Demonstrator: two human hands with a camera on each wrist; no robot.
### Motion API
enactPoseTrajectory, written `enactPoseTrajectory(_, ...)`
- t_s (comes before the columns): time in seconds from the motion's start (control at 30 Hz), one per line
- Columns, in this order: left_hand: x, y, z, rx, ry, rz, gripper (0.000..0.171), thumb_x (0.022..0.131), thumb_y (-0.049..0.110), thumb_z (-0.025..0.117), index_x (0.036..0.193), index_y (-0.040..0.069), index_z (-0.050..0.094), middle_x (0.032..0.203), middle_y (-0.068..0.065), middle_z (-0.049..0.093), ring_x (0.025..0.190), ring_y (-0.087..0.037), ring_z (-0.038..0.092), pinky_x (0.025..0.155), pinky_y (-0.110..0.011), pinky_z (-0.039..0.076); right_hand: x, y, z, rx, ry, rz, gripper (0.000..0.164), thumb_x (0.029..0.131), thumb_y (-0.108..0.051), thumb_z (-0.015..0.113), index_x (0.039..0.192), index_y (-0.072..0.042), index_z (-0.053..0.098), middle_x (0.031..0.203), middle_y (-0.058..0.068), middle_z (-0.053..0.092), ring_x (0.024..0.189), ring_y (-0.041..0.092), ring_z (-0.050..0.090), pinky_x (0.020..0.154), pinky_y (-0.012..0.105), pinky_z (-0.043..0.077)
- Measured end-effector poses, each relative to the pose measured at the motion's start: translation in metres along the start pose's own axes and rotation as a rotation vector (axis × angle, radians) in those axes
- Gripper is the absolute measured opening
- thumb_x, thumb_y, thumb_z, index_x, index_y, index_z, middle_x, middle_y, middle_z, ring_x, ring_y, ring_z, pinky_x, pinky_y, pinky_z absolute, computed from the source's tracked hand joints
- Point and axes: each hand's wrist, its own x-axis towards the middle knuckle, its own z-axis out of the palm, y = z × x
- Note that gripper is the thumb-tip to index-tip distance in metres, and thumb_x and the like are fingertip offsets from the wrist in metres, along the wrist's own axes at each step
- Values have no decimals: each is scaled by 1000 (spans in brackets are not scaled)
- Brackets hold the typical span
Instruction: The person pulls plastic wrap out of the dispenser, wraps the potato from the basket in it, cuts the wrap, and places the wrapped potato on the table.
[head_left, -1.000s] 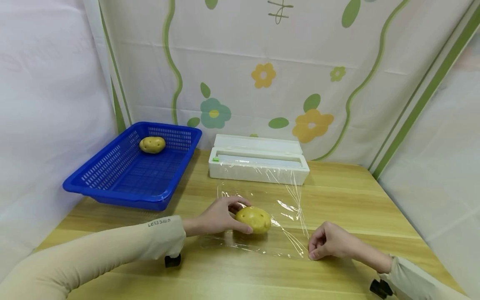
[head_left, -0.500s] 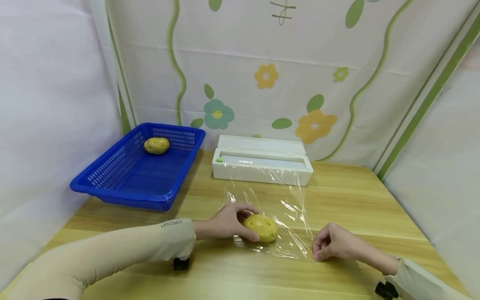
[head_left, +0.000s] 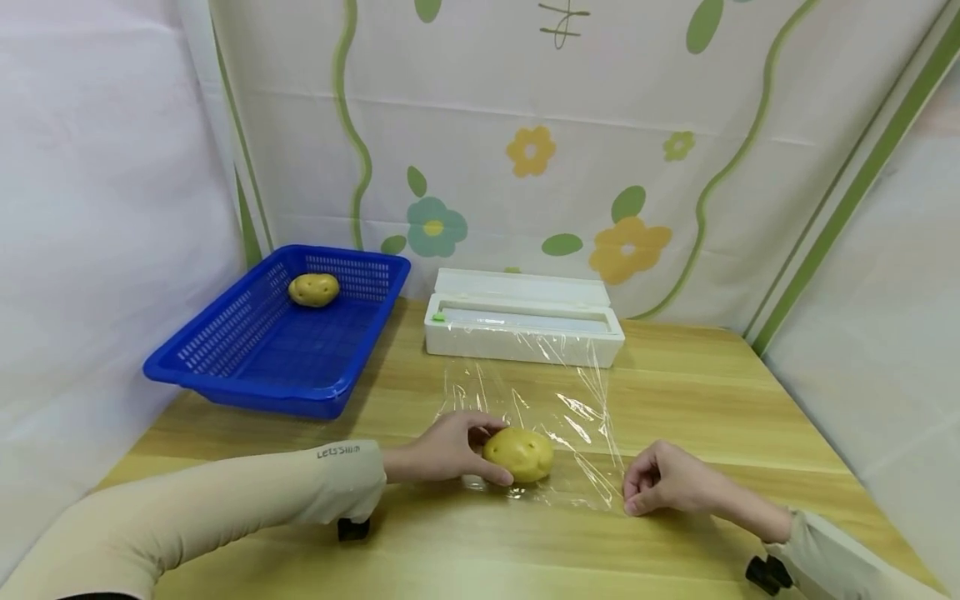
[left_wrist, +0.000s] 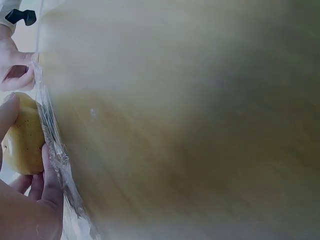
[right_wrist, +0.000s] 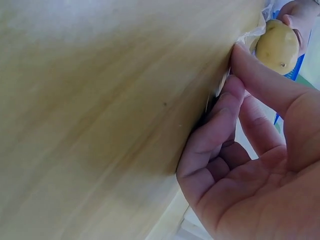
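A yellow potato [head_left: 522,455] rests on a sheet of clear plastic wrap [head_left: 570,417] laid over the table. My left hand [head_left: 455,448] grips the potato from its left side, thumb at the front and fingers behind; the left wrist view shows the potato [left_wrist: 26,135] between thumb and fingers. Between thumb and fingertips, my right hand [head_left: 670,479] pinches the near right corner of the wrap, low over the wood. The wrap stretches back to a white dispenser box [head_left: 517,343] with its lid raised. In the right wrist view, the pinched wrap [right_wrist: 252,35] leads toward the potato.
At the left stands a blue plastic basket [head_left: 277,392] with one more potato [head_left: 313,290] in its far corner. A small green slider [head_left: 438,317] sits on the dispenser's left end. Fabric walls enclose the wooden table [head_left: 480,550] at back and sides.
The left hand and potato have shifted slightly right and nearer over the wrap. My right hand keeps its pinch on the corner, almost in place. The view moved a little.
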Motion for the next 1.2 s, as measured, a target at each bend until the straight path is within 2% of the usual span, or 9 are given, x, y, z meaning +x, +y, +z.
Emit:
enactPoseTrajectory(0.17,-2,-1,-1,25,-15,27,63,70,30,91,124,10,67,104,7,67,91,-12,63,81,-29,52,0,1,-2,15,-13,2,13,78,-16,84,77,-10,72,61,-3,59,51,0,45,45,16,35)
enactPoseTrajectory(0.33,-8,-3,4,37,-9,32,72,70,33,90,131,6,63,105,7,67,93,-11,63,82,-28,52,-3,4,0,22,-18,6,13,78,-17,84,77,-10,72,60,-4,59,51,0,45,45,16,35)
enactPoseTrajectory(0.53,-12,0,7,80,44,25,79,69,36,91,132,2,59,106,6,65,96,-10,60,86,-29,50,-5,4,-1,32,-21,-10,12,80,-16,82,79,-10,71,61,-3,58,52,0,44,45,16,36)
enactPoseTrajectory(0.77,-15,5,5,124,87,31,71,65,37,92,123,7,64,104,8,64,97,-12,59,87,-33,49,-3,-1,-7,88,-89,-54,9,86,-11,76,83,-5,70,67,-2,61,56,0,47,49,15,37)
enactPoseTrajectory(0.9,-18,2,4,170,99,29,78,62,43,93,124,6,62,109,6,63,100,-15,58,89,-36,47,-4,-9,-9,62,-103,-32,7,89,-13,73,85,-8,71,71,0,64,59,1,50,51,17,41)
enactPoseTrajectory(1.0,-22,1,1,186,88,49,89,61,46,93,129,3,56,115,-1,60,102,-20,55,88,-37,47,-3,-21,-9,-8,-58,-54,5,90,-14,72,86,-12,72,73,0,65,61,2,52,52,20,44)
enactPoseTrajectory(1.07,-25,1,-3,181,80,72,88,60,43,94,128,2,55,115,-5,58,102,-22,54,87,-37,46,0,-32,-8,-75,0,-83,5,90,-16,73,85,-16,71,72,-3,64,63,4,53,53,23,46)
enactPoseTrajectory(1.13,-27,2,-8,180,64,100,77,61,38,94,118,3,58,108,-7,59,96,-23,54,83,-36,47,4,-44,-4,-146,62,-119,7,89,-18,75,85,-20,69,72,-6,63,63,5,54,54,25,47)
enactPoseTrajectory(1.2,-29,3,-13,185,25,119,57,62,31,94,103,5,63,97,-7,61,86,-22,56,76,-32,48,8,-56,0,-200,104,-135,10,87,-21,77,84,-21,68,72,-9,61,65,6,55,55,26,48)
